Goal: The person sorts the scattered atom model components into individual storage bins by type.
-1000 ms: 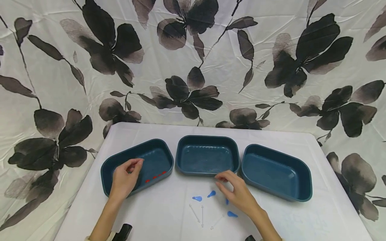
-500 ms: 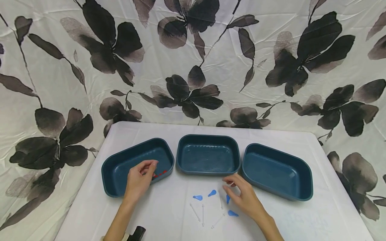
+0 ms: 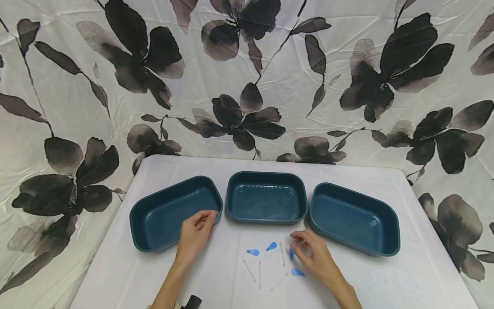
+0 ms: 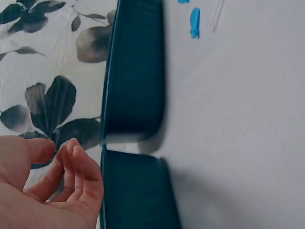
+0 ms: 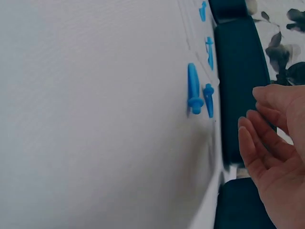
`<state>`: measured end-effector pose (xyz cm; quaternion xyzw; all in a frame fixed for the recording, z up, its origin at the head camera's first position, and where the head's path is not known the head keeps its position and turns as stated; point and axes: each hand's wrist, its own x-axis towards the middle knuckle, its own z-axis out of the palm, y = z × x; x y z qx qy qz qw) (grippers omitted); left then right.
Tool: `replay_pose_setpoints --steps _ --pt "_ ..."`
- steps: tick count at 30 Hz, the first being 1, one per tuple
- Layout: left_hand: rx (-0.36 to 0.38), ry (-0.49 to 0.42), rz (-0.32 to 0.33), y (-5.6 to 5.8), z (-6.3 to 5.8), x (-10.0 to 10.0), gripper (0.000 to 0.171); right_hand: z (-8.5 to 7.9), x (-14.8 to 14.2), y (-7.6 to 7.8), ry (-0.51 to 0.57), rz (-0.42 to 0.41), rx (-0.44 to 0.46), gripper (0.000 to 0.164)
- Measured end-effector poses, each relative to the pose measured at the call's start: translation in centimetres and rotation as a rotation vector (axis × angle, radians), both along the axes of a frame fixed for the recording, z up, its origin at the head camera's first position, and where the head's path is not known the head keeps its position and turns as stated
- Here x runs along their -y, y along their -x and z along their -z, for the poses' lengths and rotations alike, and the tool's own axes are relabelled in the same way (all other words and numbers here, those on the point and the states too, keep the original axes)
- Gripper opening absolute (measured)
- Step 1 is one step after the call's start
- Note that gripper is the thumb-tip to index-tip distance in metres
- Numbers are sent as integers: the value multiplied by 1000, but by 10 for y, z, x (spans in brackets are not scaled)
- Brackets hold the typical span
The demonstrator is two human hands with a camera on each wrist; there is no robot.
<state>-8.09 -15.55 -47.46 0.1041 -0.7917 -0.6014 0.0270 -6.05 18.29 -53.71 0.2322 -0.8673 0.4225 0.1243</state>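
Note:
My left hand (image 3: 197, 234) is over the near right corner of the left teal bin (image 3: 140, 223), fingers loosely bent. In the left wrist view that hand (image 4: 66, 186) has a gap between thumb and fingers, and nothing shows in it. Over the white table, my right hand (image 3: 314, 257) hovers beside several small blue bulb-shaped pieces (image 3: 297, 272). The right wrist view shows this hand (image 5: 279, 148) relaxed and holding nothing, apart from the blue pieces (image 5: 193, 86). Several thin clear sticks with knobbed ends (image 3: 260, 274) lie near the blue pieces.
A middle teal bin (image 3: 266, 221) and a right teal bin (image 3: 355, 246) stand in a row with the left one. Behind the white table (image 3: 239, 292) hangs a floral cloth (image 3: 185, 77).
My left hand has moved right and toward me across the left bin, covering the red pieces seen in it earlier. My right hand has shifted slightly right and nearer, uncovering a clear stick.

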Motion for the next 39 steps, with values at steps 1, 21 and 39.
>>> replay_pose_setpoints --steps 1,21,39 --pt "4 -9 0 0 2 -2 20 1 -1 -1 -7 8 5 29" --pt "46 -135 47 3 27 -34 19 12 -2 -13 -2 62 89 29" --pt "83 -158 48 14 47 -47 35 8 7 -18 -49 150 178 26"
